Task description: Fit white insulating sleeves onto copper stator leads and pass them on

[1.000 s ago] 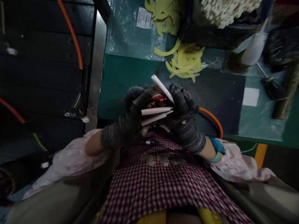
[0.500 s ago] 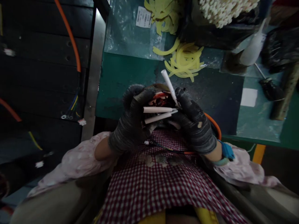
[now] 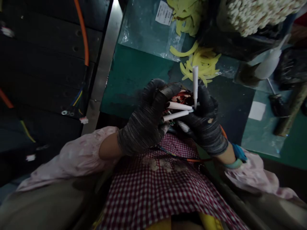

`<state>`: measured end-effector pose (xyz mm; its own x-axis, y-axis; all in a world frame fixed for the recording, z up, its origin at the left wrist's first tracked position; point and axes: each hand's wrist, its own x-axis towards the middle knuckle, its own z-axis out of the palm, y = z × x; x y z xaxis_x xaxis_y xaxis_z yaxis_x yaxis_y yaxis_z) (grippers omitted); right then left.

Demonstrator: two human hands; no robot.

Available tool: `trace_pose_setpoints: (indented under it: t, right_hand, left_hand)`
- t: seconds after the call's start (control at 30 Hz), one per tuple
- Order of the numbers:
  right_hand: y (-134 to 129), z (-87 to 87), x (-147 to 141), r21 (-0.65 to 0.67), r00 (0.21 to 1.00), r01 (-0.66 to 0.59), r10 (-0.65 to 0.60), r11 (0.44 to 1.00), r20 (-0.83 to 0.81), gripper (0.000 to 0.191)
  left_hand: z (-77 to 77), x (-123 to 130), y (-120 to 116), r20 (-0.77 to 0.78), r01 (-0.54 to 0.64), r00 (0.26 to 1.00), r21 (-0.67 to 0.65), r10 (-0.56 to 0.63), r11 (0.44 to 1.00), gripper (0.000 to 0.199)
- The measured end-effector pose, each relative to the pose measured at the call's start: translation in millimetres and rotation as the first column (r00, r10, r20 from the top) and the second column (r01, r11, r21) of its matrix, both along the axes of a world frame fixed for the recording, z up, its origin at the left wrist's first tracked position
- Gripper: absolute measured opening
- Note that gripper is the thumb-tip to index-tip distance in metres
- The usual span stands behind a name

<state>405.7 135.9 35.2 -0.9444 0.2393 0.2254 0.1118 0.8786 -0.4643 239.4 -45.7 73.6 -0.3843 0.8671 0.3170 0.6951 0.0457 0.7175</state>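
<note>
Between my hands, just over my lap at the bench edge, is a round part with reddish windings (image 3: 183,95), like a motor stator; much of it is hidden by my fingers. My left hand (image 3: 148,116), in a dark grey glove, curls around its left side. Three white sleeves stick out over the part: one upright sleeve (image 3: 195,81) and two lying ones, an upper sleeve (image 3: 179,105) and a lower sleeve (image 3: 176,115). Their thin ends come together at the fingertips of my gloved right hand (image 3: 205,119), which is closed around them. An orange cable (image 3: 193,160) crosses my lap below.
Yellow strips (image 3: 201,64) lie beyond my hands on the green bench (image 3: 129,70). Farther right are a heap of small cream-coloured pieces (image 3: 256,16), a white squeeze bottle (image 3: 268,65) and a wooden bar (image 3: 291,110). On the left, orange cables (image 3: 82,32) hang over dark slats.
Both hands and the round part have shifted right in view, along with the whole scene. The slanted white sleeve at the right hand now stands upright.
</note>
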Motion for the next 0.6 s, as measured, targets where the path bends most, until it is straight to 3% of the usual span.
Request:
trace_pose_setpoints:
  t: [0.17, 0.3, 0.37, 0.6]
  right_hand:
    - [-9.3, 0.4, -0.5, 0.011, 0.998, 0.035, -0.034, 0.999, -0.048, 0.042]
    - [-14.2, 2.2, -11.5, -0.081, 0.978, 0.205, -0.201, 0.975, 0.056, 0.072]
    - [-16.8, 5.0, -19.6, -0.076, 0.98, 0.193, -0.188, 0.978, 0.069, 0.081]
    - [-29.8, 29.1, -44.9, 0.117, 0.949, 0.198, -0.22, 0.973, 0.225, 0.062]
  left_hand:
    - [1.9, -1.7, -1.1, -0.025, 0.022, 0.999, -0.035, -0.023, 0.999, 0.08]
    - [-4.1, -4.7, 1.0, -0.034, -0.022, 0.999, 0.037, 0.023, 0.999, 0.078]
    - [-6.4, -7.0, 1.7, -0.076, -0.03, 0.997, 0.052, 0.034, 0.998, 0.076]
    - [-12.6, -22.3, 0.7, -0.024, -0.003, 1.0, 0.087, 0.005, 0.996, 0.086]
